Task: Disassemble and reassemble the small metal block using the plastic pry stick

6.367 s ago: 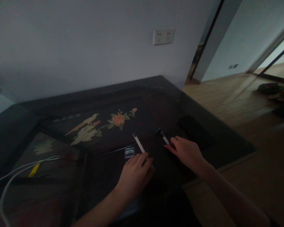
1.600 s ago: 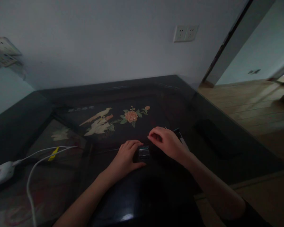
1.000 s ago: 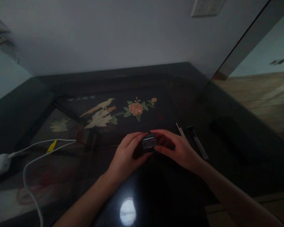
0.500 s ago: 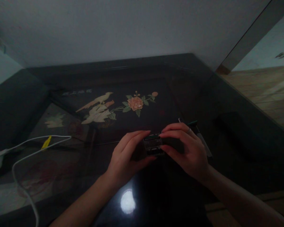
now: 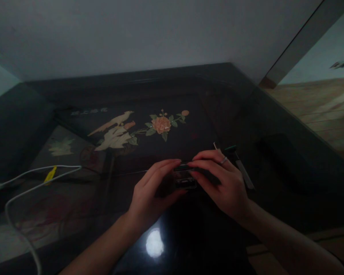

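A small clear plastic case [image 5: 184,178] is held between both hands just above the dark glass-topped table [image 5: 246,110]. My left hand [image 5: 153,189] grips its left side with thumb below and fingers on top. My right hand [image 5: 223,183], with a ring on one finger, pinches its right side. Behind my right hand lie a white-handled razor with a green head [image 5: 239,164] and a thin white stick [image 5: 216,145], mostly hidden.
A flat black object [image 5: 281,156] lies to the right on the table. White cables with a yellow tag [image 5: 50,175] run along the left. A flower and bird inlay [image 5: 137,126] shows under the glass. The wall stands behind; wooden floor lies to the right.
Both hands left the stick and razor on the table and picked up the small clear case. In the last half second the grip tightened slightly and the view drifted a little.
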